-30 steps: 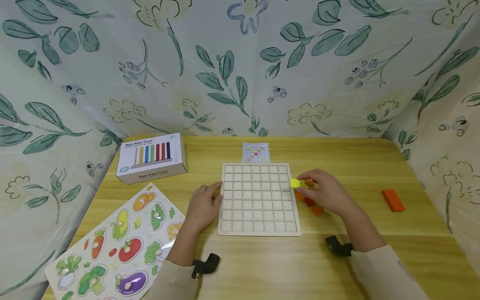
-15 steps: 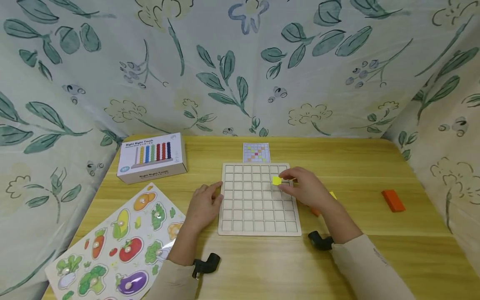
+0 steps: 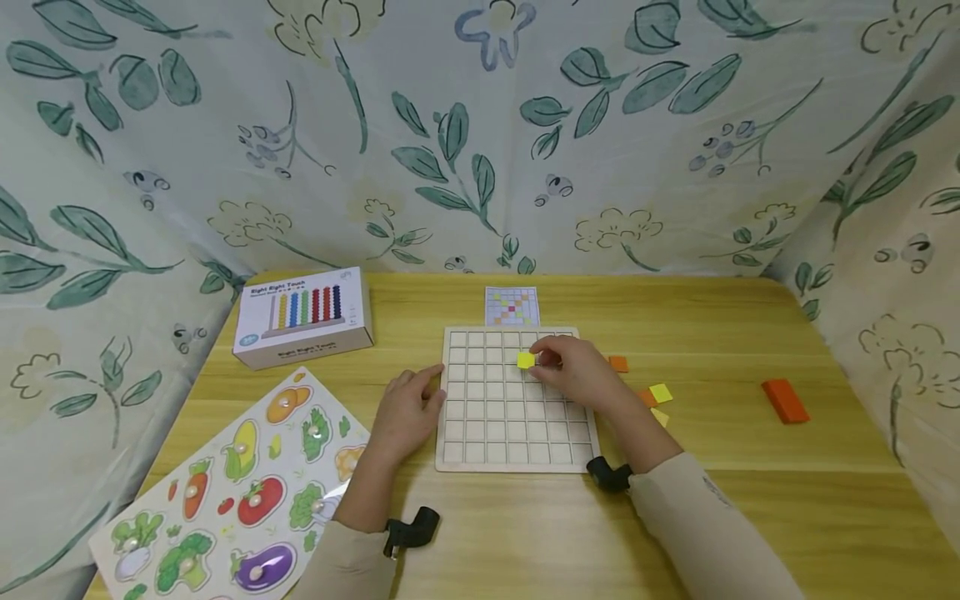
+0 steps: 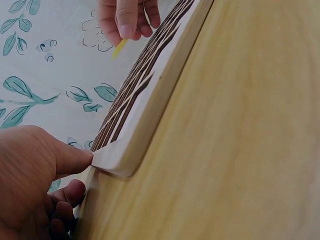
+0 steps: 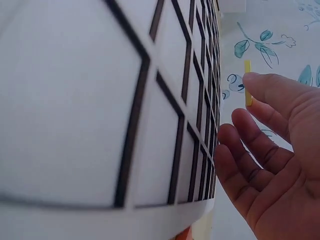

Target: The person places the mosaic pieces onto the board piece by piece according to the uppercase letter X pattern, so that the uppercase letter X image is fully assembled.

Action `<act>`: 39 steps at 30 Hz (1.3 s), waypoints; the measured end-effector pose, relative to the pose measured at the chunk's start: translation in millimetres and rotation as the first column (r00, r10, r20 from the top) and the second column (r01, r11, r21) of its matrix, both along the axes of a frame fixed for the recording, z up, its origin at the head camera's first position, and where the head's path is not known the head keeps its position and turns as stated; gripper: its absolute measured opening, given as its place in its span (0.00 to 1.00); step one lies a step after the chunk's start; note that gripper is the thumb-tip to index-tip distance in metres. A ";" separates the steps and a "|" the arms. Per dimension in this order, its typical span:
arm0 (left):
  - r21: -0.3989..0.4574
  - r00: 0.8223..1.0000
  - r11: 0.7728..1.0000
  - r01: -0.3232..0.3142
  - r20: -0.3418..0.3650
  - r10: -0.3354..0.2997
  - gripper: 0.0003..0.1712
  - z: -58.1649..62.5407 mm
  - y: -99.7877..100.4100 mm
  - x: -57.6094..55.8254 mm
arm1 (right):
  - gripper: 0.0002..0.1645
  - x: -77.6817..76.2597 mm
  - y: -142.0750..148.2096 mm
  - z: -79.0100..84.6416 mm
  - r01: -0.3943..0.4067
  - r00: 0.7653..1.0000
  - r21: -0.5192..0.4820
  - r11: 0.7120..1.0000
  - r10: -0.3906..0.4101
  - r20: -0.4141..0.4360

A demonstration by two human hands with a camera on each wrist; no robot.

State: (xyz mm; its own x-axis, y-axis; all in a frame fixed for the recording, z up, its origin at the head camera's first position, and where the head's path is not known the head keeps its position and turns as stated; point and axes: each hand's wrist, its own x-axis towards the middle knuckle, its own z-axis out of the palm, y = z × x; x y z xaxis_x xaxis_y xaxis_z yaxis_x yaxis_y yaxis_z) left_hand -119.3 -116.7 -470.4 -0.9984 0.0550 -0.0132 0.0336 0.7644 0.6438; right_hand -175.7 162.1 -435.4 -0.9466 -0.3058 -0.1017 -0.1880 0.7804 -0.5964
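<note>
Above the board (image 3: 496,409), the right hand (image 3: 576,372) pinches a yellow tile (image 3: 526,360) at its right side, presumably keeping most of it uncovered; the left hand (image 3: 408,412), relaxed, grasping nothing, touches the board's left edge, seemingly to steady it.

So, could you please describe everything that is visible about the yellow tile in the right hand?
The yellow tile is bright, plain, thin and square, with straight edges; its exact material is hard to tell. The right hand pinches it. It is above the far half of the grid board, roughly parallel to its surface, and both wrist views show a gap between them. Only the hand touches it.
</note>
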 end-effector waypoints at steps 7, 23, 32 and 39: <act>0.003 1.000 1.000 -0.005 0.003 0.005 0.25 -1.1 -0.9 -0.6 | 0.16 -7.9 -18.3 -1.6 -0.009 1.000 0.027 1.000 0.008 0.027; -0.005 1.000 1.000 -0.012 0.001 0.012 0.25 -1.7 -0.6 -0.1 | 0.16 -18.9 -58.6 -3.2 -0.053 0.998 0.018 0.998 0.052 0.033; -0.006 1.000 1.000 -0.017 0.004 0.017 0.25 -2.1 -0.3 -0.5 | 0.16 -21.5 -72.4 -6.5 -0.019 0.999 0.051 0.999 0.017 0.034; -0.006 1.000 1.000 -0.012 -0.002 0.012 0.25 -0.5 0.0 0.1 | 0.17 -22.9 -79.3 -6.9 -0.005 0.999 0.113 0.994 0.000 0.041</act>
State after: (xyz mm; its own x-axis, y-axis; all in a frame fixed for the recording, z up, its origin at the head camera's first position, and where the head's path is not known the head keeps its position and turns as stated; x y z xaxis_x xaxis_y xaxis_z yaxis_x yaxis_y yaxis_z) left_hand -119.2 -116.7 -470.8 -0.9990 0.0428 -0.0114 0.0256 0.7684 0.6394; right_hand -198.6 82.8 -442.3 -0.9401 -0.2928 -0.1745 -0.1676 0.8429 -0.5114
